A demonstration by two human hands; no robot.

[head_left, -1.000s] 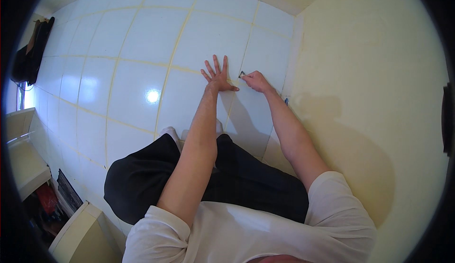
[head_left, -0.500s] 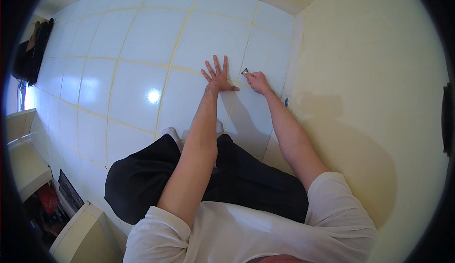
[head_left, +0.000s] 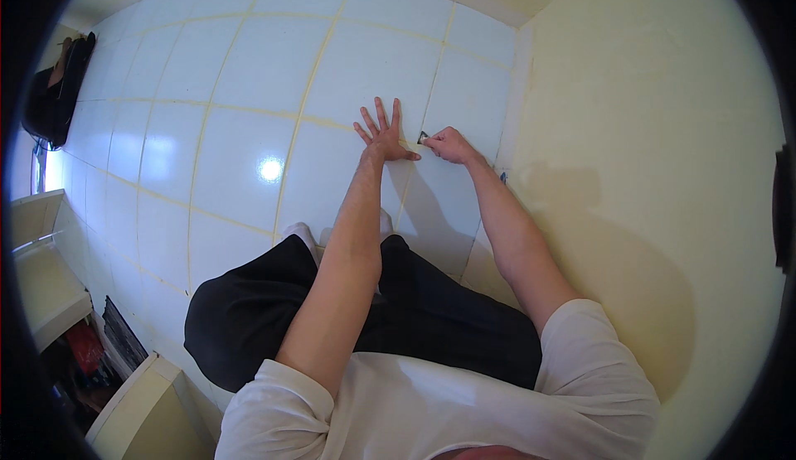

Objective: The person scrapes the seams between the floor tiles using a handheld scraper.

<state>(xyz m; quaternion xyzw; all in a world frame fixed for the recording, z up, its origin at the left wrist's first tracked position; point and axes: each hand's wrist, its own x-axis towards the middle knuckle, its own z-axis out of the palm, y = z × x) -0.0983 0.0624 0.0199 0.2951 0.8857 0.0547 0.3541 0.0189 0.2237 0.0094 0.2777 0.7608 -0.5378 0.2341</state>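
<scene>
My left hand [head_left: 384, 141] lies flat on the white floor tiles [head_left: 365, 66], fingers spread, holding nothing. Just right of it, my right hand [head_left: 450, 146] is closed around a small flat tool [head_left: 424, 138] with a dark, pointed end. The tool's tip meets the floor at a grout line between two tiles. Its kind is too small to make out, and my fingers cover the rest of it. Yellowish grout lines run between the tiles around both hands.
A cream wall [head_left: 638, 128] rises close on my right, with a small blue item [head_left: 503, 177] at its base. A black object [head_left: 60, 95] stands at the far left. Cream furniture [head_left: 153, 414] with dark and red things inside is at the lower left.
My right hand has drawn the tool slightly nearer to me and leftward along the grout line, and the tool's angle has turned. My left hand stays in place.
</scene>
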